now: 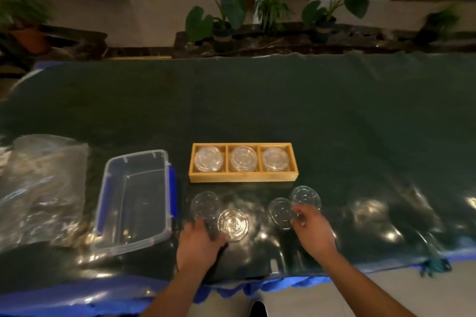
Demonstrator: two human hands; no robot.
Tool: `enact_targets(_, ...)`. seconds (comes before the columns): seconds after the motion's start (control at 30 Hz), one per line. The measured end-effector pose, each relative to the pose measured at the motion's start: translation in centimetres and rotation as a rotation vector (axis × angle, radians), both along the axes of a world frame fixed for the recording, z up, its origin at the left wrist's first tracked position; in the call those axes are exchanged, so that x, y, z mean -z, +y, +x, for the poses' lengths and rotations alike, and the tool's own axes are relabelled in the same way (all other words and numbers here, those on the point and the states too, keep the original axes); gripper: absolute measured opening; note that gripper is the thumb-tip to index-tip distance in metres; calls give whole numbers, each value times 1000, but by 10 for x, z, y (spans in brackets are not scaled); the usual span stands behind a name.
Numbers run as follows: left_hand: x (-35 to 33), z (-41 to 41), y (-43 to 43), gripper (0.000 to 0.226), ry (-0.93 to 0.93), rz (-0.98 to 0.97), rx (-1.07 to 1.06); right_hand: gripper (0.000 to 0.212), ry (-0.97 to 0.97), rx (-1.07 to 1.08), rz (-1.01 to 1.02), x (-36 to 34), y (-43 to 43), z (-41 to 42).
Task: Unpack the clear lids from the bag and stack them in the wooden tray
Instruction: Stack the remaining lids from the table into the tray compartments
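Note:
A wooden tray (243, 177) with three compartments sits mid-table, each compartment holding a stack of clear lids (244, 159). In front of it lie several loose clear lids. My left hand (198, 242) grips the edge of one lid (206, 204), with another lid (233, 221) lying right beside its fingers. My right hand (313, 229) pinches the edge of a lid (280, 211); one more lid (305, 197) lies just behind that hand. The crumpled clear bag (43, 188) rests at the far left of the table.
A clear plastic bin (134, 203) with blue latches stands between the bag and the tray. A dark shiny sheet (283, 110) covers the table, with a blue edge near me. Potted plants stand behind the far edge.

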State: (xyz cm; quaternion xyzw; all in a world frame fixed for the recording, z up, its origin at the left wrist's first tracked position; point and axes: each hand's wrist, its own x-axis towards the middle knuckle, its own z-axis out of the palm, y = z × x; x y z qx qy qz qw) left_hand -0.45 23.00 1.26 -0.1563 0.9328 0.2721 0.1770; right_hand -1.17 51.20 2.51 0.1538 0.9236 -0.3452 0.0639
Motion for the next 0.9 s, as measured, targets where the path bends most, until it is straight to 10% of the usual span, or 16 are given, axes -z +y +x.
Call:
enact_targets(0.37,7,5,4,112,59,31,-141,36,-58,-156,158,8,3,-17)
enact_targets(0.67,4,13,-7,40,69,262,-254,47,56,-460,136,14,-84,-31)
enact_targets(0.9,8,16,-28,29,-6,685,-661,79,-64,-682,417,20,-122,-48)
